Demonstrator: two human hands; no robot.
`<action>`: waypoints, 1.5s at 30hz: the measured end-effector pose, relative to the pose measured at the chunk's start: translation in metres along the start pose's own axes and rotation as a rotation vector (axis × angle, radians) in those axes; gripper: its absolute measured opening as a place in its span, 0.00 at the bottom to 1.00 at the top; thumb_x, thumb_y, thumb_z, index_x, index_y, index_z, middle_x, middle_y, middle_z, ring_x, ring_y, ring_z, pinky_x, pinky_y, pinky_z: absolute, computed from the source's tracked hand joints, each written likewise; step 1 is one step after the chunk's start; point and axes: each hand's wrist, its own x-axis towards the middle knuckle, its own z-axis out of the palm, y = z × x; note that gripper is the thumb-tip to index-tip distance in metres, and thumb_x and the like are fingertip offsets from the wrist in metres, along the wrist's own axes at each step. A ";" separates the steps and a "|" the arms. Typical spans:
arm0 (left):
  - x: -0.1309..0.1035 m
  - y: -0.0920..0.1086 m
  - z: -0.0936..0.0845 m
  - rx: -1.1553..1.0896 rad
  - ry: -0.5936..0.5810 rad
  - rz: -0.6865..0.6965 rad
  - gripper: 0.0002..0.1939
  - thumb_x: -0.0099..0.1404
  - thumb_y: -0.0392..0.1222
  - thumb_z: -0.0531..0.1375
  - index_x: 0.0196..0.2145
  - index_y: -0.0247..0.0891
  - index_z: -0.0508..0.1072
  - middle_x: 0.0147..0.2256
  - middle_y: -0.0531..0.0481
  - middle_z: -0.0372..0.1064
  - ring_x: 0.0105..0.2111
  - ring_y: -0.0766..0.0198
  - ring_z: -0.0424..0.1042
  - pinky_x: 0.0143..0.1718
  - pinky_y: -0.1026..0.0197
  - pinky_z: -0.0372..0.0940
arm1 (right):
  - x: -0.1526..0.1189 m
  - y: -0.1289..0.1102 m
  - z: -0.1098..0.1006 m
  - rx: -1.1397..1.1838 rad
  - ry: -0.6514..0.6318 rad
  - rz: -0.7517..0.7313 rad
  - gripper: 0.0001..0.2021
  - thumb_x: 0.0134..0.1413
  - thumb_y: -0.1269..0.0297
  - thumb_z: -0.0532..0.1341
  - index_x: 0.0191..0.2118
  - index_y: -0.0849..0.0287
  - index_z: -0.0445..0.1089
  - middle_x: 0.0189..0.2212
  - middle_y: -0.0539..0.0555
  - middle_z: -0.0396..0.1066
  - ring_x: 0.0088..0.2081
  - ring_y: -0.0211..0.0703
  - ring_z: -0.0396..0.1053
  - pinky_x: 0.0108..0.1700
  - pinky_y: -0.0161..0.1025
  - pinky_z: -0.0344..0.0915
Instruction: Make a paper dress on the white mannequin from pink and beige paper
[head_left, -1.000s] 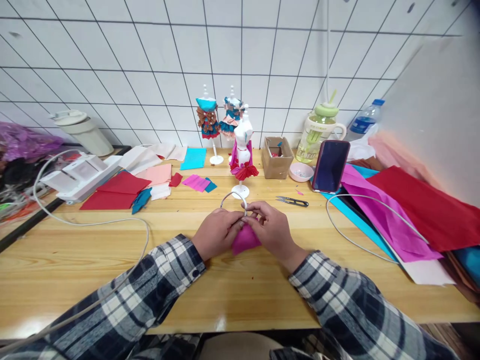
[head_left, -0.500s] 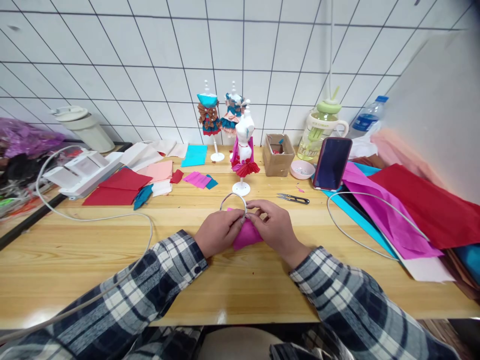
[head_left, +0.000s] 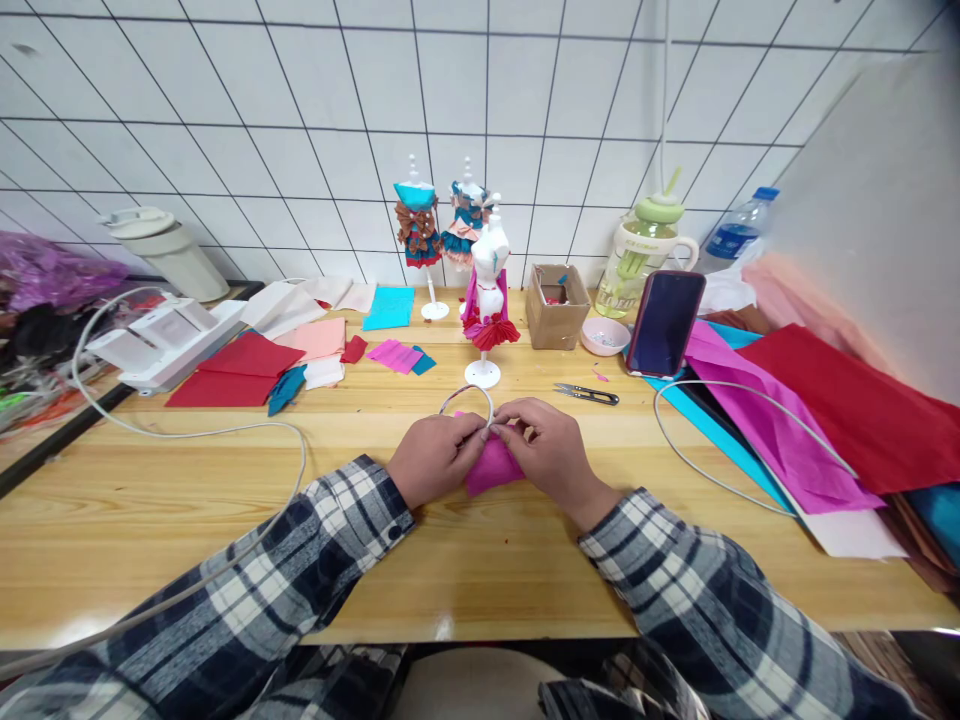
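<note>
My left hand (head_left: 437, 460) and my right hand (head_left: 551, 455) are both closed, fingertips meeting in front of me. Between them is a folded magenta sheet (head_left: 493, 472) of thin cloth or crepe paper. A slim white ring (head_left: 472, 388), like a narrow roll of tape, stands up behind my fingers, its lower part hidden by the left hand. The right thumb and forefinger pinch where ring and sheet meet; what exactly lies between the tips is too small to see. Just beyond stands a small white dress form (head_left: 490, 250) with a red ruffle and magenta drape.
Two dressed mini forms (head_left: 417, 225) stand behind. Right of them are a cardboard box (head_left: 557, 325), pink bowl (head_left: 604, 338), thread snips (head_left: 587, 393), phone (head_left: 666, 322) and drink jug (head_left: 637, 265). Coloured sheets (head_left: 862, 400) pile at right; a cable (head_left: 217, 436) crosses the left side.
Both hands keep nearly the same place and grip, with only slight finger movement at the ring and magenta sheet. The whole view has shifted up a little.
</note>
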 end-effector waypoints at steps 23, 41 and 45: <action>0.008 -0.045 -0.019 0.004 0.213 -0.051 0.19 0.66 0.52 0.54 0.40 0.38 0.79 0.39 0.43 0.72 0.42 0.55 0.69 0.46 0.54 0.63 | 0.005 0.003 -0.006 0.187 -0.196 0.274 0.05 0.56 0.64 0.56 0.32 0.57 0.66 0.27 0.47 0.68 0.30 0.38 0.64 0.34 0.35 0.58; 0.002 -0.011 0.000 -0.717 0.076 -0.185 0.13 0.63 0.48 0.61 0.38 0.40 0.81 0.47 0.44 0.73 0.50 0.56 0.70 0.57 0.52 0.61 | 0.000 -0.003 -0.015 -0.110 0.013 -0.008 0.11 0.59 0.62 0.60 0.46 0.56 0.72 0.33 0.52 0.72 0.32 0.39 0.69 0.36 0.35 0.63; -0.001 -0.013 0.005 -0.943 0.004 -0.150 0.15 0.67 0.49 0.57 0.45 0.43 0.79 0.60 0.47 0.63 0.61 0.53 0.60 0.64 0.48 0.53 | -0.002 -0.006 -0.016 -0.319 -0.059 -0.170 0.13 0.65 0.58 0.55 0.42 0.52 0.76 0.33 0.53 0.75 0.36 0.41 0.70 0.38 0.37 0.62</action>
